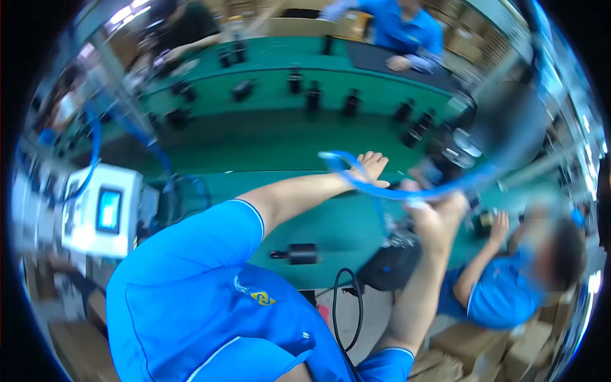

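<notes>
My left hand reaches across the green bench with its fingers spread, holding nothing I can see. A blue air hose loops in front of both hands. My right hand is raised to the right, blurred, with its fingers curled; what they hold is hidden. Just below and left of it are blurred metal parts and a dark rounded object. A black cylindrical part with a narrower end lies on its side on the bench, near my body.
Several black cylindrical parts, one of them here, stand on the green conveyor beyond the bench. A white box with a screen is at left. Co-workers sit at right and across. A black cable hangs by the bench edge.
</notes>
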Tool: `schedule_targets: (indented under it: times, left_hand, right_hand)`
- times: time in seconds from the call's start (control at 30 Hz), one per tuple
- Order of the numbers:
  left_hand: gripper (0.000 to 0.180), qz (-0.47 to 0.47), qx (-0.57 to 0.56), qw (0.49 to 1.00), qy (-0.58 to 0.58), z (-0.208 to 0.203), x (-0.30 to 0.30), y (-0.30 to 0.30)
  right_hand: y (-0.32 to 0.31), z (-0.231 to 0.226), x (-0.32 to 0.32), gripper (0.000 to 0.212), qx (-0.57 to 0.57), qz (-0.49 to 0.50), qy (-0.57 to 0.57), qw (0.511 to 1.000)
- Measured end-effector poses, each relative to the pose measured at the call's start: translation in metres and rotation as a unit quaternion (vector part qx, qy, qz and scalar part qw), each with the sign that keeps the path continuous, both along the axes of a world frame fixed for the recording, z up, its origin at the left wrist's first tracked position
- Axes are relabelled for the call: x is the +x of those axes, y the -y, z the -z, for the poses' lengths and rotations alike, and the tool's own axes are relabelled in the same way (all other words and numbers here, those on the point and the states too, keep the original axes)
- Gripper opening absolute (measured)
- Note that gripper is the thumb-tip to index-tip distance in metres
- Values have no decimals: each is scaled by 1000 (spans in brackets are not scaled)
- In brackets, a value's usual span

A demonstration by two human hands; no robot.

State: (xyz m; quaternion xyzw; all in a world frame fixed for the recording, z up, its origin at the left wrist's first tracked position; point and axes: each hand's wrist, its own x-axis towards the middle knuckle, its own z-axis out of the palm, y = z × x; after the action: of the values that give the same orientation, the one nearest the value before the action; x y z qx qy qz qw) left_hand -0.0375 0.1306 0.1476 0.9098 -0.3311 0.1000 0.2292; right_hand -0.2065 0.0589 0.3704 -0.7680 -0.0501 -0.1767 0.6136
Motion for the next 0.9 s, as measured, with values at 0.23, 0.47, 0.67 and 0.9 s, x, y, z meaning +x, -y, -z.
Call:
schedule_targets:
  times: [0.23, 0.47, 0.67, 0.9]
  left_hand:
    - [46, -309, 90, 946, -49, -19, 38, -279]
    - [55, -468, 112, 871, -98, 4, 99, -419]
    - [81, -543, 41, 837, -61, 26, 171, -439]
    - [71, -494, -6, 861, -123, 59, 225, -428]
  right_hand:
    - [1, 28, 26, 28, -29, 33, 83, 996]
    - [13, 36, 34, 36, -25, -60, 77, 995]
    - [-2, 37, 41, 39, 28, -46, 58, 997]
    - [-15, 37, 31, 45, -3, 21, 96, 995]
